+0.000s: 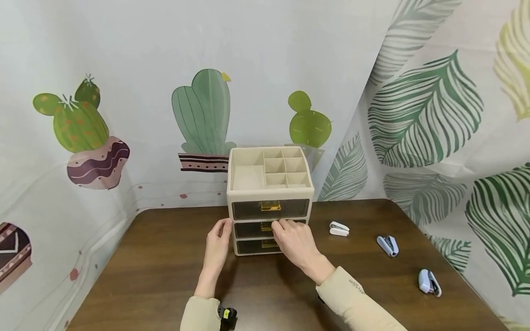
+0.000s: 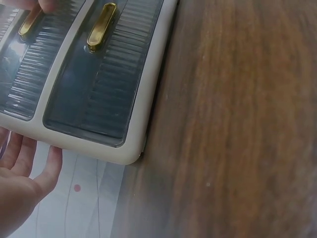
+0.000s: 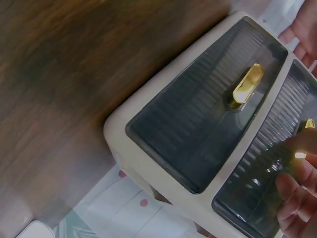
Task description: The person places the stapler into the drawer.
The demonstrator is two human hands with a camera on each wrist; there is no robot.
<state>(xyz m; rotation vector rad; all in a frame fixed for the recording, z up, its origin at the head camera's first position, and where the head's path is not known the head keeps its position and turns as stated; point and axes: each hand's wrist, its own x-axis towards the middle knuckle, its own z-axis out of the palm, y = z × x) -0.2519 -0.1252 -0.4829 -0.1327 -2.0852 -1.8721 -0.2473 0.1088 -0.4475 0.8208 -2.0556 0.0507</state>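
Note:
A cream desktop drawer organizer stands on the table, with an open compartment top and three dark translucent drawers. Each drawer has a gold handle, and all three look closed. My right hand is at the middle drawer, its thumb and fingers pinching the gold handle, which they partly cover. The left hand is at the organizer's left side, fingertips against its side wall, as the left wrist view also shows. Below, the bottom drawer and its handle show plainly.
To the right of the organizer lie a white stapler and two pale blue staplers, one farther back and one near the table's right edge. A printed cloth hangs behind the brown wooden table.

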